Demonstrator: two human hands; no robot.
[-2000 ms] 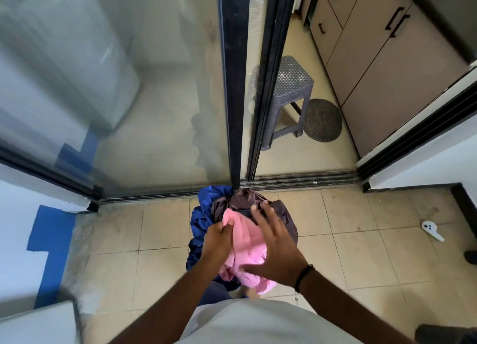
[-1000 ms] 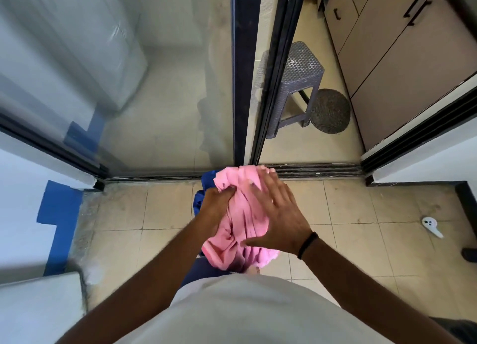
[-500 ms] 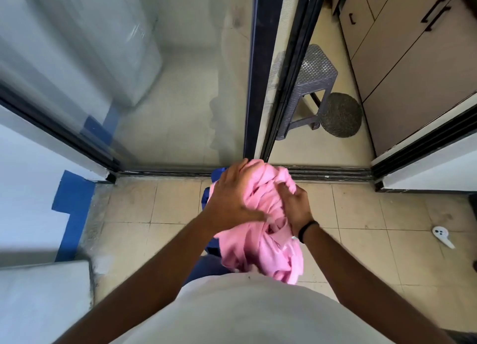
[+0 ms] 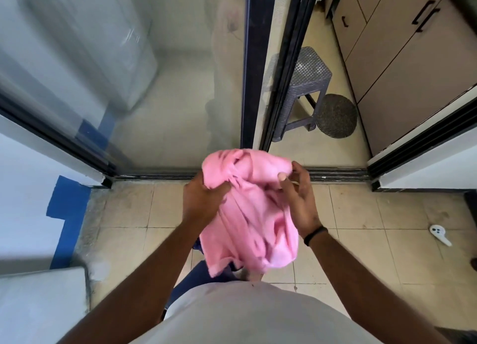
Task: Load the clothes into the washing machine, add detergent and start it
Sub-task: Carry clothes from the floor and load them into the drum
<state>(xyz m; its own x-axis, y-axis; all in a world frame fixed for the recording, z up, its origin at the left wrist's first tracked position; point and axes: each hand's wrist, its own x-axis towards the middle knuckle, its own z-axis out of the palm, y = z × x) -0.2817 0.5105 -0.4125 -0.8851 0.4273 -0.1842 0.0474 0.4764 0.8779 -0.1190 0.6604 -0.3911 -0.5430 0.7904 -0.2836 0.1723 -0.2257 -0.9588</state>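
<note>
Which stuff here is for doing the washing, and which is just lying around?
For the washing: pink cloth, held by left hand and right hand; washing machine behind the glass.
Just lying around: grey stool, round mat, white gadget.

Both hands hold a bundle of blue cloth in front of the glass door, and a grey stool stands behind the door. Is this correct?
Not quite: the head view shows the cloth is pink, not blue. The rest stands: the left hand and right hand hold it before the glass door, with the grey stool behind.
</note>
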